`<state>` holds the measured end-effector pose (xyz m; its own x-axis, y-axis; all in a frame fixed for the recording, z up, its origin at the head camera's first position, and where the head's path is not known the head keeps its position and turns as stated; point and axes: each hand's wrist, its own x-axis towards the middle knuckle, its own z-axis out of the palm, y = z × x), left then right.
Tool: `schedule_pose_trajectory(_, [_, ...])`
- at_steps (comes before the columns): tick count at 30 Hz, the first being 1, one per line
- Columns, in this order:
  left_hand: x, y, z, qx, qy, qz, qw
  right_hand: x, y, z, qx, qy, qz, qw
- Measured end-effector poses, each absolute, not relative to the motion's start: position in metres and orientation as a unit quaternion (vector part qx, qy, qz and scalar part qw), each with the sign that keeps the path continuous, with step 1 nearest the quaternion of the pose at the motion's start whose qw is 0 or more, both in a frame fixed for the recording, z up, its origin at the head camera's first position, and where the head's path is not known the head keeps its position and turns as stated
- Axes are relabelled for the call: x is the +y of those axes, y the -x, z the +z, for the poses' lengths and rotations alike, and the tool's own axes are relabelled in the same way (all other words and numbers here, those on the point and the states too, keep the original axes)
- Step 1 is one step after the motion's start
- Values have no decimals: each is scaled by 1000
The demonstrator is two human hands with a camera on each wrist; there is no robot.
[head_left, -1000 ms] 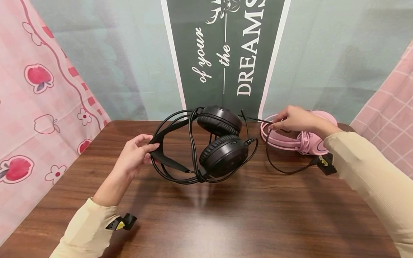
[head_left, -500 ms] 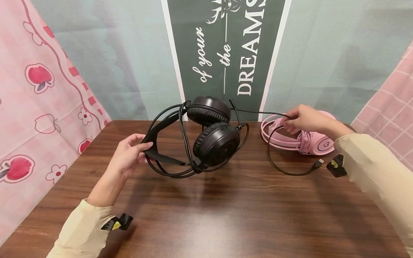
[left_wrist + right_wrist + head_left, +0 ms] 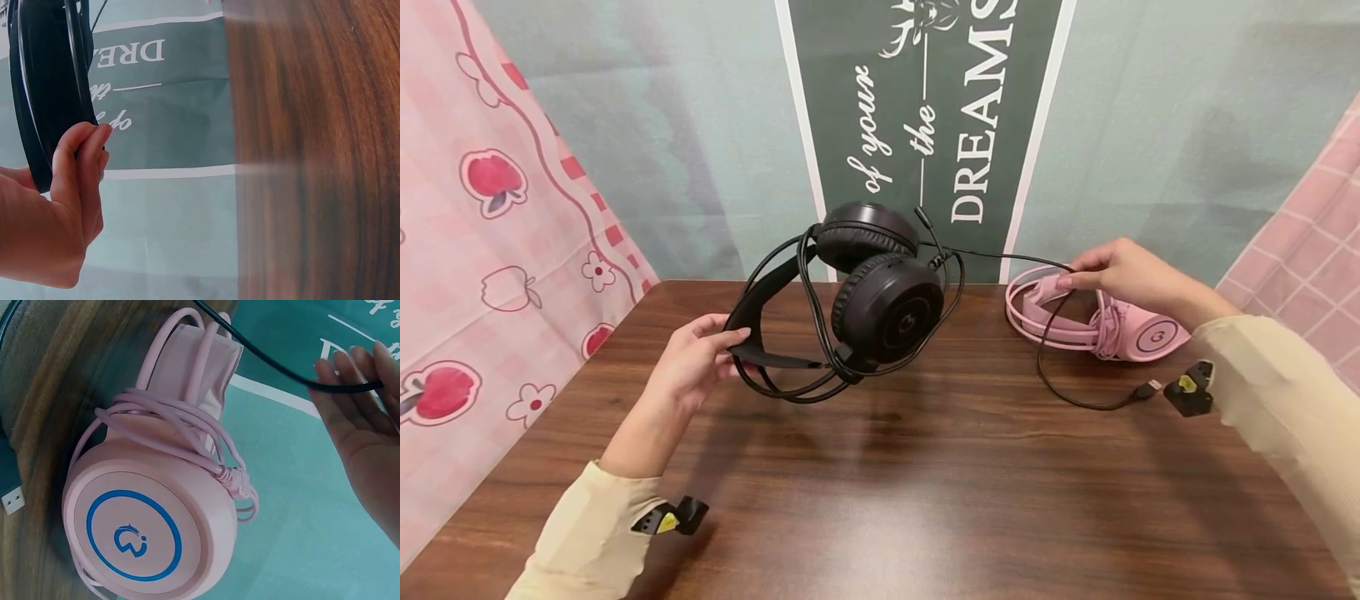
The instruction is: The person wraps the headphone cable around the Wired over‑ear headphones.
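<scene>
My left hand (image 3: 688, 367) grips the headband of a black headset (image 3: 898, 312) and holds it up over the table, ear cups to the right. Its cable is looped round the headband, and a thin microphone boom (image 3: 924, 219) sticks up beside the cups. In the left wrist view, the thumb and fingers clasp the dark headband (image 3: 50, 81). My right hand (image 3: 1131, 273) pinches the black cable (image 3: 1000, 255), which stretches across from the headset. Below that hand the cable hangs in a curve to a USB plug (image 3: 1148, 389) near the tabletop.
A pink headset (image 3: 140, 531) with its own cable wrapped round it lies at the back right of the wooden table (image 3: 880, 500), under my right hand. Behind stands a pale green cloth with a dark lettered panel (image 3: 917, 125). Pink patterned cloths (image 3: 490, 250) hang at both sides.
The black headset has risen and shifted left with my left hand, its cups tilting upward. My right hand has moved right, drawing the cable out longer, and the USB plug has shifted slightly right.
</scene>
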<state>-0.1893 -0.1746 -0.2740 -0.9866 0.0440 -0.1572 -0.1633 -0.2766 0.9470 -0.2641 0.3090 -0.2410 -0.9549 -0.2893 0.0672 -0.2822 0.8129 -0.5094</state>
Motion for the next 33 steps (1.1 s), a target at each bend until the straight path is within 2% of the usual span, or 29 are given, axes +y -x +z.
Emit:
schedule_pose_trajectory(8, [-179,193,-275,571,67,816,61,306,265,-251,908,193,-368,49])
schedule_pose_trajectory(12, [-180,194,-277,572,76,814,58,304,266,-258,901,232,-361,71])
schedule_pose_trajectory(18, [-178,195,-282,592,86,800,58,302,265,-269,905,296,-303,45])
schedule_pose_trajectory(26, [-173,198,-289,612,87,784,51,296,263,-282,864,379,-331,12])
schedule_pose_trajectory(29, [-170,198,-289,628,84,772,45,295,261,-284,873,376,-311,6])
schedule_pose_trajectory(33, [-168,198,-289,647,90,756,42,291,256,-285,888,355,-291,27])
